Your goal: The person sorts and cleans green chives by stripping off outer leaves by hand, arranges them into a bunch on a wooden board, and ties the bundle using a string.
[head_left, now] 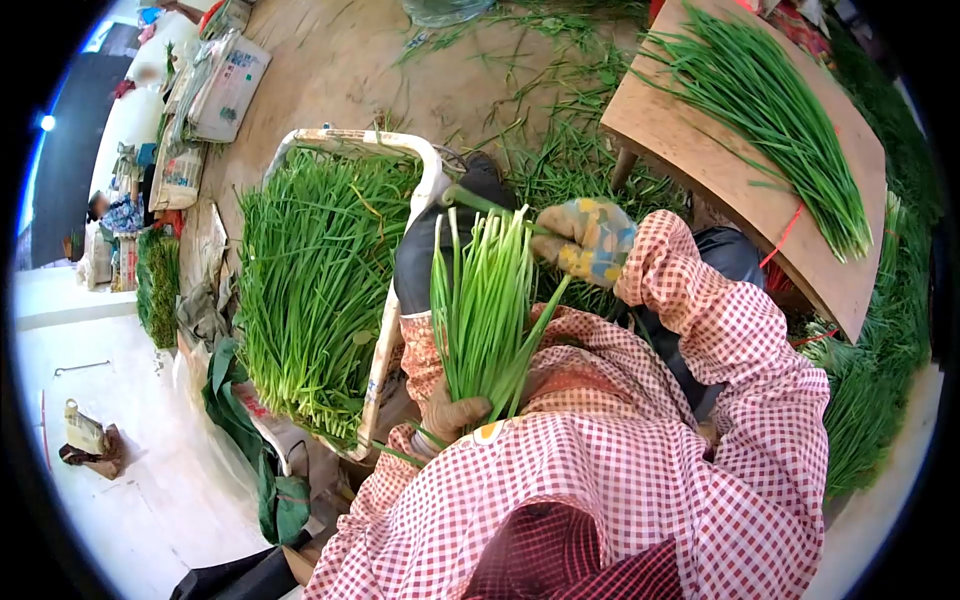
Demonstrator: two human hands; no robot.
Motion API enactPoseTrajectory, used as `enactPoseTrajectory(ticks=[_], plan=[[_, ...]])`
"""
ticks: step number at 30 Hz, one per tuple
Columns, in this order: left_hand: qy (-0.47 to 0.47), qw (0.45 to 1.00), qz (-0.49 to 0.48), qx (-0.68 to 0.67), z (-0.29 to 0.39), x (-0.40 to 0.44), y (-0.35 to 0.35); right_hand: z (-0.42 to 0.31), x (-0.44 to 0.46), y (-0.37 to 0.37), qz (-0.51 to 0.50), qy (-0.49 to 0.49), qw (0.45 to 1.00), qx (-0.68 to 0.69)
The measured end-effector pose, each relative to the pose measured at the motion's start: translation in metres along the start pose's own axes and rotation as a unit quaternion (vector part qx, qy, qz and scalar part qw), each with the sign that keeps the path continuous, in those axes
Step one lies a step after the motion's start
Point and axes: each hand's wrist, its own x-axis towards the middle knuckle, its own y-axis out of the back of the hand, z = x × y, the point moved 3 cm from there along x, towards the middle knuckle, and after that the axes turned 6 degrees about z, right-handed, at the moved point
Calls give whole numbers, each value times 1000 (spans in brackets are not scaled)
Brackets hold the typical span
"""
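A bunch of long green leafy stalks (487,310) stands upright before my chest, pale ends up. My left hand (455,414), in a dull brownish glove, is closed around its lower part. My right hand (588,240), in a patterned yellow, grey and blue glove, is just right of the bunch's pale tips. Its fingers are pinched on a thicker green stalk (480,203) that sticks out leftwards across the top of the bunch.
A white-framed container (375,375) full of green stalks is at my left. On my right, a wooden board (700,125) bears a large bundle (775,125). Loose greens litter the floor (345,60). More greens (865,410) lie far right. A person (122,212) is at the far left.
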Motion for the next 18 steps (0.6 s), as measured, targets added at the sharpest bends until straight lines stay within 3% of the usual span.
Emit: enactPoseTrajectory(ticks=[2, 4, 6, 7, 8, 9, 10, 11, 12, 13, 14, 15, 16, 18], plan=[[-2, 1000, 7, 15, -2, -3, 5, 28, 10, 12, 132, -65, 985, -89], [-59, 998, 7, 28, 6, -5, 1, 50, 4, 46, 135, -284, 943, -113], [-150, 987, 51, 21, 21, -15, -9, 51, -10, 39, 121, -313, 901, -273], [-183, 981, 57, 28, 40, -24, -25, 47, -16, 31, 76, -316, 904, -279], [-217, 974, 59, 35, 59, -30, -41, 46, -25, 19, 134, -231, 949, -168], [-220, 973, 57, 33, 60, -28, -40, 49, -24, -10, 228, -203, 924, 228], [-264, 953, 88, 120, 63, -28, -37, 40, -26, -25, 175, -241, 837, 459], [-304, 922, 117, 208, 64, -27, -36, 30, -28, -44, 140, -265, 656, 693], [-303, 923, 113, 209, 63, -21, -36, 19, -25, -53, 123, -245, 599, 752], [-320, 851, 119, 398, 62, -13, -38, 13, -16, -61, 121, -179, 542, 812], [-325, 744, 118, 571, 60, -5, -43, 13, -10, -68, 119, -111, 477, 864], [-313, 705, 80, 631, 57, 5, -51, 16, -8, -70, 75, -90, 441, 890], [-301, 686, 51, 660, 48, 5, -55, 21, -6, -68, 31, -66, 406, 911], [-268, 762, -10, 590, 44, 3, -48, 33, -11, -61, 86, -99, 428, 894]])
